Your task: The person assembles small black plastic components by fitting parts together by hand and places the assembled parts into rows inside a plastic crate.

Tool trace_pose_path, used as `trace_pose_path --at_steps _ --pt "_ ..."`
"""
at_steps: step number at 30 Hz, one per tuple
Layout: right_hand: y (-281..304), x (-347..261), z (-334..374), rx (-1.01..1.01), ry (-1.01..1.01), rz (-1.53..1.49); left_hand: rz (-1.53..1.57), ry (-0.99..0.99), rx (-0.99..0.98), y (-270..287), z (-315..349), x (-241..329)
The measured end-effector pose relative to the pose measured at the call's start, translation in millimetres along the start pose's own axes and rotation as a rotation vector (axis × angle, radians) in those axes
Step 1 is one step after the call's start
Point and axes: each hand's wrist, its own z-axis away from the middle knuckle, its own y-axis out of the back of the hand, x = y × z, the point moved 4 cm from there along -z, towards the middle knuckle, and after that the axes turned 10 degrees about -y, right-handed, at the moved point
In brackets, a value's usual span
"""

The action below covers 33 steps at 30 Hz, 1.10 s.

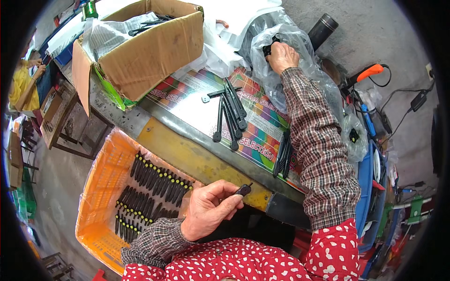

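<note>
My left hand [209, 210] is closed, pinching a small black plastic part [243, 189] with a thin pin on top between thumb and fingers, above the table's front edge. My right hand [283, 57] reaches far forward into the mouth of a clear plastic bag [260, 58], its fingers bent around something black that they partly hide. Between the hands, long black plastic strips with rounded ends [229, 112] lie in a loose pile on a colourful printed board [187, 100]. More black strips [283, 154] lie near my right forearm.
An orange basket [89, 220] at the left holds rows of black pieces with yellow-green dots. Behind it stands an open cardboard box [150, 51] with black strips on plastic wrap. An orange-handled tool [370, 72] and a blue bin [367, 201] are at the right. Another person [26, 89] works far left.
</note>
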Motion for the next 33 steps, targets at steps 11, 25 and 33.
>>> trace_pose_path --at_steps 11,25,33 --pt "3.0 31.0 -1.2 0.03 0.045 -0.533 0.001 -0.015 -0.027 2.0 -1.2 -0.2" --pt "26.0 34.0 11.9 -0.023 -0.102 -1.077 -0.003 -0.066 -0.013 1.6 3.7 -2.5" --pt "43.6 43.9 29.0 -0.139 -0.15 -1.409 0.011 -0.048 -0.03 1.7 1.8 -0.9"
